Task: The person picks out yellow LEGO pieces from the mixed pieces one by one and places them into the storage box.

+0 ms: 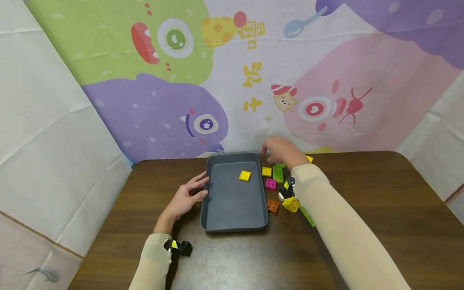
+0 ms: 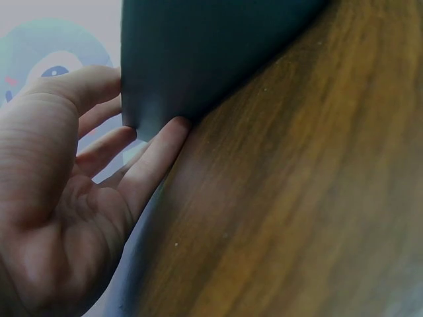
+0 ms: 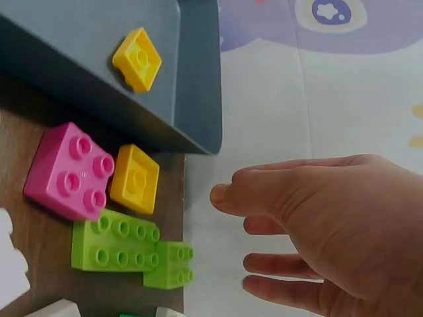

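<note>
A dark grey rectangular tray (image 1: pixel 232 213) lies on the table with one yellow brick (image 1: pixel 245 175) inside it. My left hand (image 1: pixel 183 201) touches the tray's left wall, its fingers extended along the side; the left wrist view shows the fingertips against the wall. At the table's back edge, my right hand (image 1: pixel 284 151) hovers beyond the tray's right corner. Its fingers are loosely bent and hold nothing in the right wrist view. Nearest to it are another yellow brick (image 3: pixel 135 179), a long light-green brick (image 3: pixel 115 243), a smaller light-green brick (image 3: pixel 169 265) and a pink brick (image 3: pixel 71 173).
Right of the tray also lie an orange-brown brick (image 1: pixel 273 206), a yellow wedge-shaped piece (image 1: pixel 291 204) and a green strip (image 1: pixel 307 216). Part of the pile is hidden by the right forearm. A cartoon-printed cloth (image 1: pixel 232 133) hangs behind the table (image 1: pixel 119 225).
</note>
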Demonstrator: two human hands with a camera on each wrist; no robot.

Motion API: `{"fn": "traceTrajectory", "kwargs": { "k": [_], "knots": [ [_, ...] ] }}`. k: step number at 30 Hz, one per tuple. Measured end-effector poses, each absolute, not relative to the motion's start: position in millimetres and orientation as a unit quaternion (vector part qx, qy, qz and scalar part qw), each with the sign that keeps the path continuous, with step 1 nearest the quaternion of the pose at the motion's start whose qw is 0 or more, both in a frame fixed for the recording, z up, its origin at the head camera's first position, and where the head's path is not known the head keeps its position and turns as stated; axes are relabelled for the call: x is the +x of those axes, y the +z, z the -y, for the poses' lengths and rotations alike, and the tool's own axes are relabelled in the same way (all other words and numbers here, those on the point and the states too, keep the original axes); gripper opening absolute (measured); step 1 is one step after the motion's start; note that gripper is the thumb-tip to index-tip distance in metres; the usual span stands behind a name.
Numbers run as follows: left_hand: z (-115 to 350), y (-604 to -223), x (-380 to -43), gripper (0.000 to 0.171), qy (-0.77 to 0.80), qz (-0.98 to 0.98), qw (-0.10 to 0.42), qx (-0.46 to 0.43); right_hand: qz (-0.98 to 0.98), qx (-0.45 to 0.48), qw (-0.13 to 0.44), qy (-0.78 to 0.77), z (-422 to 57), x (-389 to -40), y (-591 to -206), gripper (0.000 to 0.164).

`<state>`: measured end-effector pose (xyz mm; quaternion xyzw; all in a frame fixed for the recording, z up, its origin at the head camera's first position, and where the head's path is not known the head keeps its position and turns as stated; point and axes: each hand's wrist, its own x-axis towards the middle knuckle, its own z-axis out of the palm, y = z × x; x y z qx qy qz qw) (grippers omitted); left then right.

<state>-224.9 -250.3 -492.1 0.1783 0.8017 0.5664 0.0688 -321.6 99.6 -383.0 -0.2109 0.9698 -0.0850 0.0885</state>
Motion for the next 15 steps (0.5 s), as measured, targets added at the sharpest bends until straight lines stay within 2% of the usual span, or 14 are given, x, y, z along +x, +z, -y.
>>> {"fn": "traceTrajectory", "kwargs": {
  "k": [15],
  "knots": [
    [250, -491, -223, 0.056, 0.559, -0.807, 0.075, 0.177, -0.974, -0.186, 0.089, -0.091, -124, -321, -383, 0.028]
  ]
}}
